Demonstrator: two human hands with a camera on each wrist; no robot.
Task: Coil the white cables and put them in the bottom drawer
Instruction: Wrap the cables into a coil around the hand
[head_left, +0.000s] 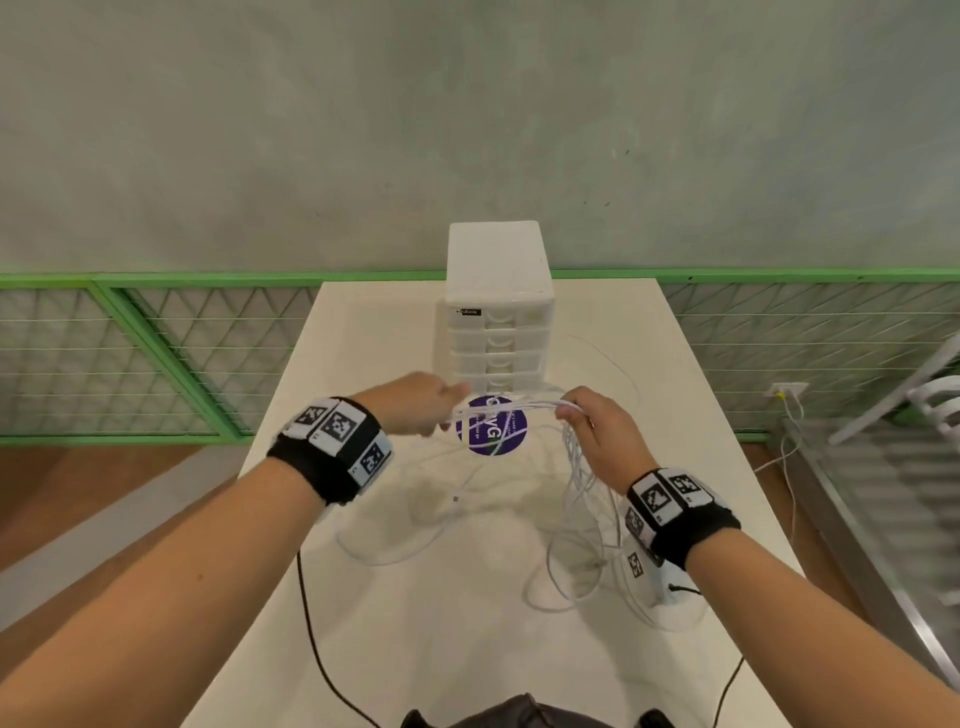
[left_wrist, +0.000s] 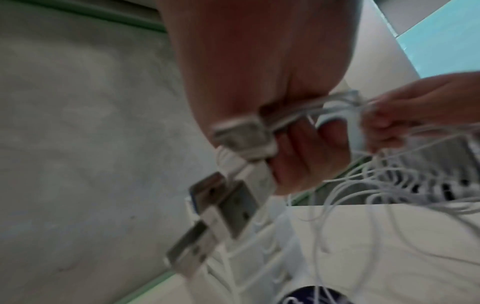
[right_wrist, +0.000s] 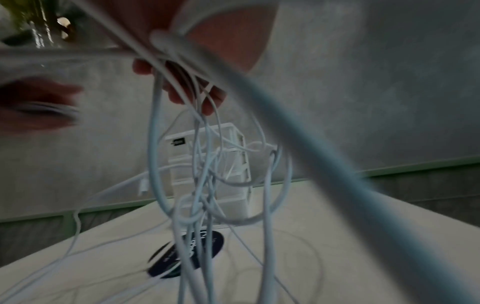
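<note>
Several white cables (head_left: 576, 467) stretch in a bundle between my two hands above the table. My left hand (head_left: 421, 402) grips their plug ends; silver USB plugs (left_wrist: 223, 203) stick out below its curled fingers (left_wrist: 298, 156). My right hand (head_left: 597, 426) holds the bundle, and loose loops (right_wrist: 207, 185) hang from it down to the tabletop. The white drawer unit (head_left: 498, 322) stands just behind my hands, all its drawers closed; the bottom drawer (head_left: 498, 383) is partly hidden by the cables.
A round purple sticker (head_left: 491, 426) lies on the white table (head_left: 395, 623) under the cables. Black cords (head_left: 311, 639) run over the front edge. A green-framed mesh fence (head_left: 156, 358) runs behind the table, and a metal rack (head_left: 883, 509) stands to the right.
</note>
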